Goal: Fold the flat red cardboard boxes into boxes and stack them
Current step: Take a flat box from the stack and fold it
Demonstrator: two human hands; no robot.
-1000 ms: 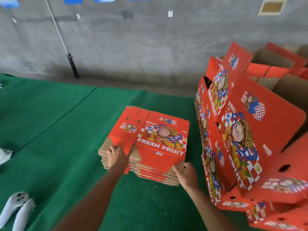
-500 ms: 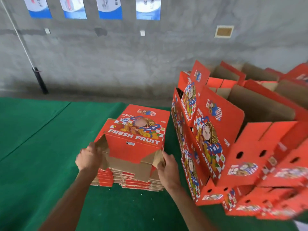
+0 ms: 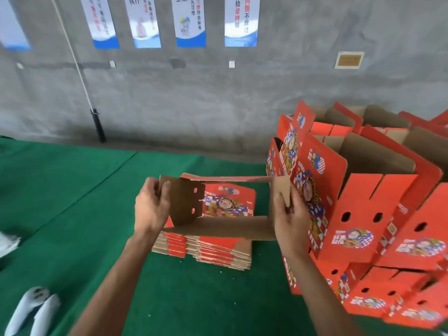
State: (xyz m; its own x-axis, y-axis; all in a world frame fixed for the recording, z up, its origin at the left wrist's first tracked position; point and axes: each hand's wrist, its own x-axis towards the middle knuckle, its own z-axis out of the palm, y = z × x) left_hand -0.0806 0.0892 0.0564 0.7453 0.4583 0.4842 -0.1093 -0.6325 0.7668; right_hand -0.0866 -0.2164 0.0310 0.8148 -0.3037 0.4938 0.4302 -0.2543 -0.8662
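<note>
I hold one red cardboard box (image 3: 218, 227) in the air, opened into a rectangular tube with its brown inside facing me. My left hand (image 3: 151, 207) grips its left wall, thumb inside. My right hand (image 3: 289, 219) grips its right wall and flap. Under it, on the green mat, lies the stack of flat red boxes (image 3: 213, 248) printed with a cartoon figure. To the right stands a pile of folded red boxes (image 3: 358, 214) with open tops and handle holes.
A green mat (image 3: 72, 202) covers the floor up to a grey concrete wall (image 3: 218, 98) with posters. A black-footed pole (image 3: 97, 122) leans at the wall on the left. Two white controllers (image 3: 31, 309) lie at the bottom left.
Both hands have lifted the top flat box off the stack and pulled it open into a tube. The view has tilted upward, showing more of the wall.
</note>
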